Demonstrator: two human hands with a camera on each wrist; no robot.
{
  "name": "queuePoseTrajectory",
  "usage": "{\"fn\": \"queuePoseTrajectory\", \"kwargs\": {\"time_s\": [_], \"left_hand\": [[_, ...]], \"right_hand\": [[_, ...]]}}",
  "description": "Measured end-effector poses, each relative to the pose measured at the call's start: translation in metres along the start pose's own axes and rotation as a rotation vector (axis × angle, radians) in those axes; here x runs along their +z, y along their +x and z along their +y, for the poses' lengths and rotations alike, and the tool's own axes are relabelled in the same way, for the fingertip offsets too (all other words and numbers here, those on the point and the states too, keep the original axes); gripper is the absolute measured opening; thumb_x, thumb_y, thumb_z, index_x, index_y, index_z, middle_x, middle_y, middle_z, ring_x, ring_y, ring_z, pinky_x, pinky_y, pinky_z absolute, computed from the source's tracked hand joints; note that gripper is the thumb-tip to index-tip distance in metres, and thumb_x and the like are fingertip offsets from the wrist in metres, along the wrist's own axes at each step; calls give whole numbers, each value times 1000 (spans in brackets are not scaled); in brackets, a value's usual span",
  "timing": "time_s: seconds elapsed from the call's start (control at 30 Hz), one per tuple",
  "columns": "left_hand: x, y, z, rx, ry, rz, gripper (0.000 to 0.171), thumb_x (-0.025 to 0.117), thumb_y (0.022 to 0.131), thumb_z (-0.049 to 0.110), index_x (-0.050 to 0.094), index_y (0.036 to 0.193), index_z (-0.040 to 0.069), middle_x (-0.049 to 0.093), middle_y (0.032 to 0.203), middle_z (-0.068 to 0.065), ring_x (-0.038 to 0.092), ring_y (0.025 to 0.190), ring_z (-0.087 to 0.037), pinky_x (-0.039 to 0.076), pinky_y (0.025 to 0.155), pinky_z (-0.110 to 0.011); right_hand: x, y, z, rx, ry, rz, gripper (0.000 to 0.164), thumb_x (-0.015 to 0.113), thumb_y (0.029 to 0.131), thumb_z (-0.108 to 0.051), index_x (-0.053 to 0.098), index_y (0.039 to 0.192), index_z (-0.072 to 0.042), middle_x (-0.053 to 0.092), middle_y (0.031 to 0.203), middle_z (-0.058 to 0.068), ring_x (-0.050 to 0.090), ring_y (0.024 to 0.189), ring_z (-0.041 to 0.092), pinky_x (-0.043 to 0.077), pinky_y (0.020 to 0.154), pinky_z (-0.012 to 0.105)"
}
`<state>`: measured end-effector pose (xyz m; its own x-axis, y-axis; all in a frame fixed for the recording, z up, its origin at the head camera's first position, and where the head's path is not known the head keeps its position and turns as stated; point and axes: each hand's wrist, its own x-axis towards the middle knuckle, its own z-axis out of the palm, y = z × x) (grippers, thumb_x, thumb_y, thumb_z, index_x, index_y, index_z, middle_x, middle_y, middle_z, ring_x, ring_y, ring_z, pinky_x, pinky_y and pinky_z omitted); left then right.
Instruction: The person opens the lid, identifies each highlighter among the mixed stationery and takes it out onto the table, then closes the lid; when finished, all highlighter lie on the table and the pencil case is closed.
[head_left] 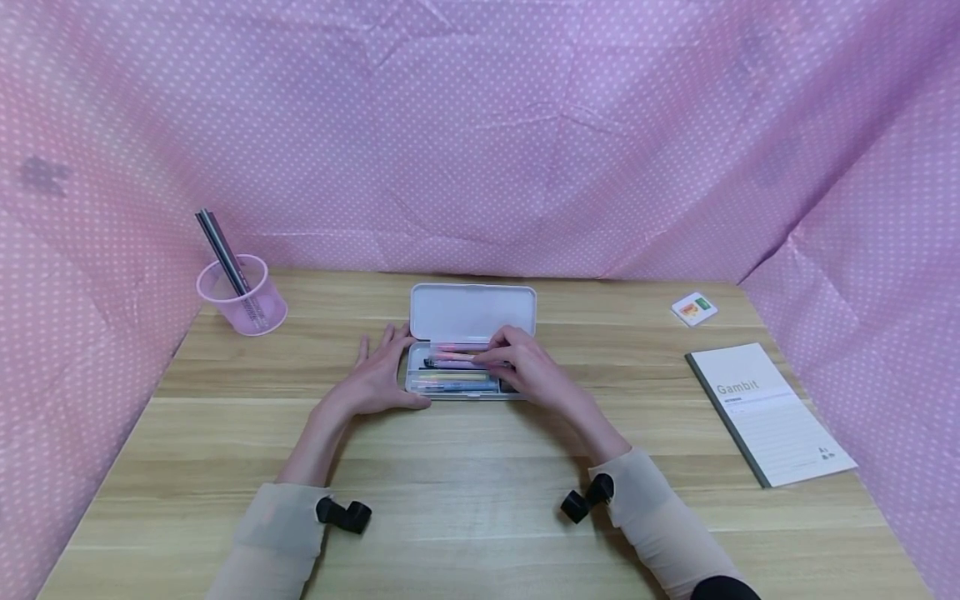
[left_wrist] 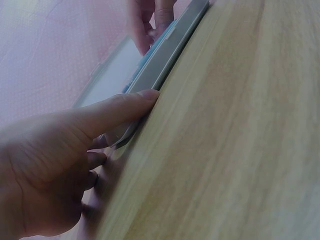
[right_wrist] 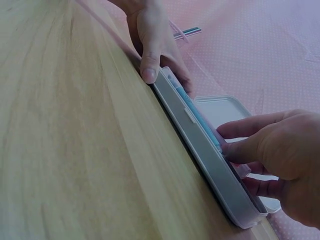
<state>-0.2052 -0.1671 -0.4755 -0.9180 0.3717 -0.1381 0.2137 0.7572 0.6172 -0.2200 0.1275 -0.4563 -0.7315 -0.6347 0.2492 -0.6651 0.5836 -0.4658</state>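
An open white pencil case (head_left: 472, 312) stands on the table, its lid tipped back. Several pens, among them a pink pen (head_left: 453, 357) and a blue pen (right_wrist: 197, 117), lie inside it. My left hand (head_left: 378, 379) holds the case's left end, with the thumb (left_wrist: 135, 102) along the front wall and the other fingers round the end and back. Over the right half of the tray, my right hand (head_left: 528, 367) has its fingertips at the pens' right ends and pinches the pink pen. Those fingertips partly hide what they hold.
A pink cup (head_left: 258, 308) with dark pencils (head_left: 221, 250) stands at the back left. To the right lie a notebook (head_left: 772, 421) and a small white packet with coloured print (head_left: 693, 308). A pink dotted cloth (head_left: 480, 150) hangs behind the wooden table (head_left: 465, 500).
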Motion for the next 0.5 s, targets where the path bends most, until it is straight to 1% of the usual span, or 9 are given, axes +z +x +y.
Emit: {"fn": "queuePoseTrajectory", "kwargs": {"time_s": [0.1,0.23,0.37,0.5], "left_hand": [[0,0,0,1,3,1,105,90,72,49,38,152,6,9,174,-17,-1,162,-42,-13,126,-67],[0,0,0,0,6,1,105,89,72,49,38,152,6,9,174,-17,-1,162,-42,-13,126,-67],[1,0,0,-2,2,0,105,89,72,49,37,153,6,9,174,-17,-2,162,-42,-13,126,-67],[1,0,0,-2,-1,1,105,89,72,49,37,153,7,8,175,-17,-2,162,-42,-13,126,-67]], "right_hand": [[0,0,0,-2,-5,-1,22,73,94,-9,81,112,-17,65,106,3,57,98,16,50,85,34],[0,-1,-1,15,-10,-20,22,71,96,-9,80,114,-18,65,104,1,55,94,15,49,82,32],[-1,-1,-1,35,-6,-42,23,69,97,-10,80,116,-18,65,104,0,55,94,14,48,81,31],[-2,-1,-2,31,1,-44,23,69,97,-9,80,116,-17,66,104,0,55,93,14,48,80,31]]}}
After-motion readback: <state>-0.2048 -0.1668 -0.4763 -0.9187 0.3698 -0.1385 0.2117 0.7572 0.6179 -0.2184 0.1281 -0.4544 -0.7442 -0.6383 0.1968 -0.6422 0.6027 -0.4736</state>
